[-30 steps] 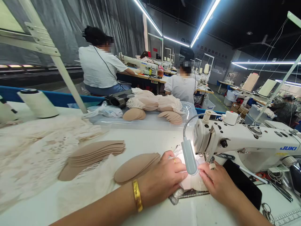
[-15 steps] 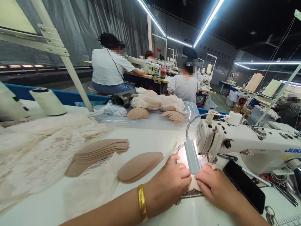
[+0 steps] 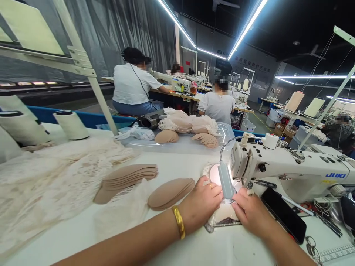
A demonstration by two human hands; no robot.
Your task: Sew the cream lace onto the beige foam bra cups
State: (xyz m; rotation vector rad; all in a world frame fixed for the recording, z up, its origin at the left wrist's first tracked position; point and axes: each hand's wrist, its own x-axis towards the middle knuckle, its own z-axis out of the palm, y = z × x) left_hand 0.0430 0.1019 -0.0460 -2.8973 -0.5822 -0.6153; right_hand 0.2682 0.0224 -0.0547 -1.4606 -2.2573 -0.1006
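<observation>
A pale, lace-trimmed fabric piece (image 3: 225, 213) lies under the needle end of a white sewing machine (image 3: 291, 166), lit by a small grey lamp (image 3: 226, 183) on a bent metal neck. My left hand (image 3: 203, 201), with a gold bracelet and ring, presses bent, closed fingers onto the fabric's left side. From the right, my right hand (image 3: 249, 210) pinches the same piece close to the presser area. The lamp head hides part of the cloth between the hands, and the needle is out of sight.
Left of my hands lie stacks of beige oval pads (image 3: 169, 194) and beige cut pieces (image 3: 127, 179), beside cream lace (image 3: 61, 181). A plastic lid (image 3: 138, 144) carries more pads. To the right are a black phone (image 3: 284, 214) and scissors (image 3: 313, 245). Two people sit ahead.
The view has shifted slightly, so most things sit a little differently in the picture. Both hands stay on the fabric, and more of its near lace edge shows below them.
</observation>
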